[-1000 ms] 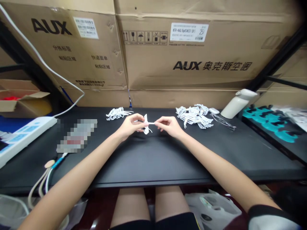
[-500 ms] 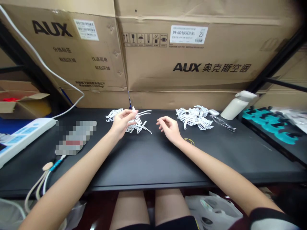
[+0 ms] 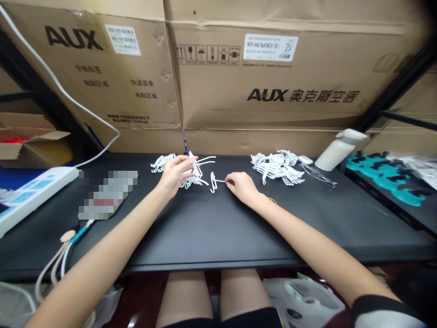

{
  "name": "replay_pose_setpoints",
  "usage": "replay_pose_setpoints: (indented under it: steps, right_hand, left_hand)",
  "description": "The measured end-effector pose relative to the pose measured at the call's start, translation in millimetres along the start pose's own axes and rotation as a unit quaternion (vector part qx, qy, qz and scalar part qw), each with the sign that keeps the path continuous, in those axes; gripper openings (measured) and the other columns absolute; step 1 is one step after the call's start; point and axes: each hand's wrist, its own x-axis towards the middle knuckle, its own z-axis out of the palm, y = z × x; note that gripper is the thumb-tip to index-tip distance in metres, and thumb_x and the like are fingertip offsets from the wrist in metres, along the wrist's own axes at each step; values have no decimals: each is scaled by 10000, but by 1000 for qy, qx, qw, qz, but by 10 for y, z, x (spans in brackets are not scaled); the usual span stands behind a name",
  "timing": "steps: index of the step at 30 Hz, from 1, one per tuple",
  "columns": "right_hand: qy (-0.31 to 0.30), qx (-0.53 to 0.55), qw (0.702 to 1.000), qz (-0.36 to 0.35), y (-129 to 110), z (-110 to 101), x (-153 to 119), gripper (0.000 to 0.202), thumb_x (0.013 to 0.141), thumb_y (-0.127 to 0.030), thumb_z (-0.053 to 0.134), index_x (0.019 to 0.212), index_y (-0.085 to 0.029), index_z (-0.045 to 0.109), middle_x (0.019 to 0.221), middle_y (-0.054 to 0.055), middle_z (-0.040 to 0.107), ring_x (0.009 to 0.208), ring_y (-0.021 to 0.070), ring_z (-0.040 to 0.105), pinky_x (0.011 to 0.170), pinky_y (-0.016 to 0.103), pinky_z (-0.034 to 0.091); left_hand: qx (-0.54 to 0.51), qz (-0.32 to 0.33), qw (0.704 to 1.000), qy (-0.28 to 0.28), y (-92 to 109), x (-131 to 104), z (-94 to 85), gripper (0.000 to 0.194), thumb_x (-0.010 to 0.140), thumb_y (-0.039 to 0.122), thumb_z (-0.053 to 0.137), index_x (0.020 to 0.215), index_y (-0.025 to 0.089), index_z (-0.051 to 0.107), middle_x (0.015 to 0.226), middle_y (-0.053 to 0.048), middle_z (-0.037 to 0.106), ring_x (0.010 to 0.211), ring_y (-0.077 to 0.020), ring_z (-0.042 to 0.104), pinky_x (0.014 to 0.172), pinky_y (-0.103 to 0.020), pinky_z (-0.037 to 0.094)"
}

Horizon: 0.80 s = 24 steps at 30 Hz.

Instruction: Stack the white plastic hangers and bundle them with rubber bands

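Two bare forearms reach from the lower corners of the frame over a black bench (image 3: 211, 237). Right of centre, the right hand (image 3: 241, 187) pinches the straight end of a small white tie (image 3: 213, 182), its fingertips pressed together; the tie's looped end points left, toward the middle of the frame. Left of centre, the left hand (image 3: 173, 175) is loosely spread, fingers pointing right, over a loose heap of white ties (image 3: 193, 182); whether it grips any of them cannot be told. Just left of that hand lies a small bundle (image 3: 162, 163) of the same white pieces. Right of the right hand is a larger pile (image 3: 278, 167), with glasses (image 3: 317, 175) beside it and a pale bottle (image 3: 339, 150) tilted behind them. At the left edge of the frame is a white power strip (image 3: 37, 193), near a pixelated object (image 3: 109, 195) with a cable. Large cardboard boxes (image 3: 218, 105) marked AUX fill the top.
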Motion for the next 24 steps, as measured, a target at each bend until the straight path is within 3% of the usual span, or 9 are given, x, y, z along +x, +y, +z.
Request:
replay_pose_setpoints:
  steps: [6, 11, 15, 17, 21, 24]
  right_hand:
    - [28, 163, 986, 32, 341, -233, 67, 169, 730, -100, 612, 856, -156, 709, 767, 70, 725, 680, 194, 681, 694, 324, 540]
    - [65, 360, 928, 67, 395, -325, 135, 308, 659, -269, 735, 925, -116, 708, 761, 88, 734, 720, 224, 701, 748, 382, 570]
    - [80, 437, 889, 106, 354, -401, 144, 367, 566, -321, 814, 856, -119, 713, 740, 82, 732, 746, 236, 708, 786, 399, 572]
    - [95, 465, 872, 117, 343, -449, 139, 391, 539, -336, 835, 845, -124, 714, 741, 81, 733, 745, 233, 708, 787, 397, 574]
    - [86, 498, 855, 118, 324, -511, 126, 407, 519, -351, 853, 833, -131, 716, 732, 80, 735, 730, 226, 707, 764, 387, 582]
    - [65, 506, 852, 114, 290, -488, 121, 398, 511, -352, 856, 816, -138, 716, 729, 77, 737, 733, 226, 710, 770, 384, 584]
  left_hand:
    - [69, -10, 996, -61, -41, -56, 64, 303, 641, 377, 789, 747, 143, 629, 1067, -103, 698, 810, -168, 673, 670, -266, 528]
    - [101, -19, 989, -107, -101, -77, 87, 327, 645, 423, 786, 744, 146, 643, 1089, -129, 698, 822, -208, 694, 738, -328, 541]
    - [126, -7, 988, -91, -88, -85, 78, 343, 637, 422, 787, 766, 146, 629, 1101, -133, 690, 850, -221, 693, 697, -321, 552]
    - [129, -5, 988, -82, -61, -94, 82, 370, 626, 397, 798, 837, 153, 616, 1088, -125, 690, 851, -219, 693, 684, -310, 555]
    - [125, -5, 988, -95, -35, -110, 96, 596, 655, 368, 781, 1183, 223, 546, 1074, -106, 683, 872, -222, 692, 662, -299, 561]
    - [137, -3, 985, -109, -60, -112, 100, 558, 676, 384, 761, 1187, 228, 598, 1075, -98, 670, 915, -227, 681, 706, -310, 572]
